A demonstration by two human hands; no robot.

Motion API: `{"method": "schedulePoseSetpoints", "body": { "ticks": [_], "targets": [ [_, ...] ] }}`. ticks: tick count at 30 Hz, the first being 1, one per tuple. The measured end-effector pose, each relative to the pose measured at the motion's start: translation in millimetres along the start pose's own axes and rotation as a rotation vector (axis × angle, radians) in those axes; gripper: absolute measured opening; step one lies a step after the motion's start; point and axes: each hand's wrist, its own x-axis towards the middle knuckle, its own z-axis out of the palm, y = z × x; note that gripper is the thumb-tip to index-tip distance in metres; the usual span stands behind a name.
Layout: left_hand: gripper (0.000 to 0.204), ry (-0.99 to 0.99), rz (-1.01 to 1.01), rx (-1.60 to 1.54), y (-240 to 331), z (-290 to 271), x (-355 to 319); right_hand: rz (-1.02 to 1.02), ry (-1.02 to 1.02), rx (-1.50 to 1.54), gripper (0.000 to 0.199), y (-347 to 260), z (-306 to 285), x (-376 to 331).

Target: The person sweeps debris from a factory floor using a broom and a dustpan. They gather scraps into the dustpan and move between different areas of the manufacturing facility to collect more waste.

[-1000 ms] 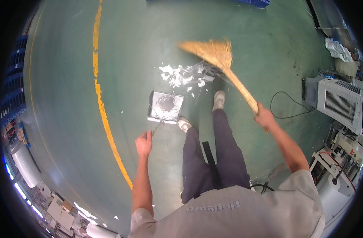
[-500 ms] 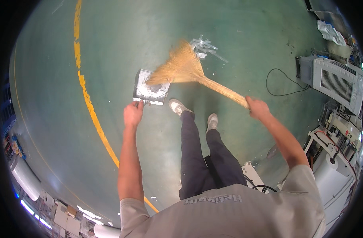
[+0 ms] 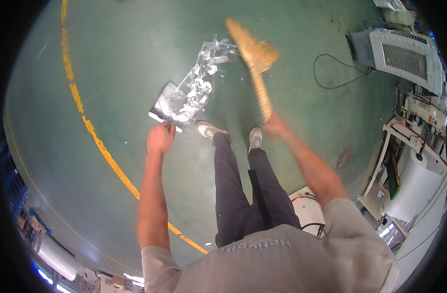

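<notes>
My left hand (image 3: 161,137) is closed around the handle end of a metal dustpan (image 3: 167,100), which rests tilted on the green floor. White scraps and clear plastic strips (image 3: 202,80) lie partly in the pan and trail out over its right edge, up to a tangle of strips (image 3: 217,51) on the floor. My right hand (image 3: 277,125) grips the handle of a straw broom (image 3: 256,68). The broom's bristles, smeared by motion, are to the right of the scraps and apart from the dustpan.
My shoes (image 3: 207,130) stand just below the dustpan. A grey slatted machine (image 3: 404,57) with a looped black cable (image 3: 315,73) is at the right. A worn yellow floor line (image 3: 95,138) runs down the left. A white roll (image 3: 413,188) sits in equipment at lower right.
The broom has swung right, away from the dustpan, and its handle is now steeper. Scraps it covered are now visible. The dustpan has turned a little. The whole view has shifted.
</notes>
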Motion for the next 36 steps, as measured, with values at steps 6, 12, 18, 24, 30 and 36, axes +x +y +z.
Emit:
{"method": "schedulePoseSetpoints", "body": {
  "ticks": [6, 12, 18, 24, 30, 36],
  "targets": [
    [0.031, 0.035, 0.004, 0.028, 3, 7, 5, -0.117, -0.212, -0.411, 0.057, 31, 54, -120],
    [0.031, 0.046, -0.026, -0.050, -39, 17, -21, -0.060, -0.091, -0.400, 0.059, 70, 9, -171],
    [0.031, 0.041, -0.019, -0.050, -68, -2, -44, 0.009, 0.112, -0.221, 0.058, 110, -25, -182],
    [0.028, -0.077, 0.186, 0.134, -81, -36, -32, 0.181, -0.070, 0.378, 0.032, 120, 48, -119],
    [0.026, -0.135, 0.391, 0.311, -80, -35, 7, 0.277, -0.194, 0.741, 0.039, -36, 268, -183],
    [0.024, -0.091, 0.502, 0.317, -79, -28, 24, 0.209, -0.544, 0.876, 0.050, -79, 254, -254]
  ]
}}
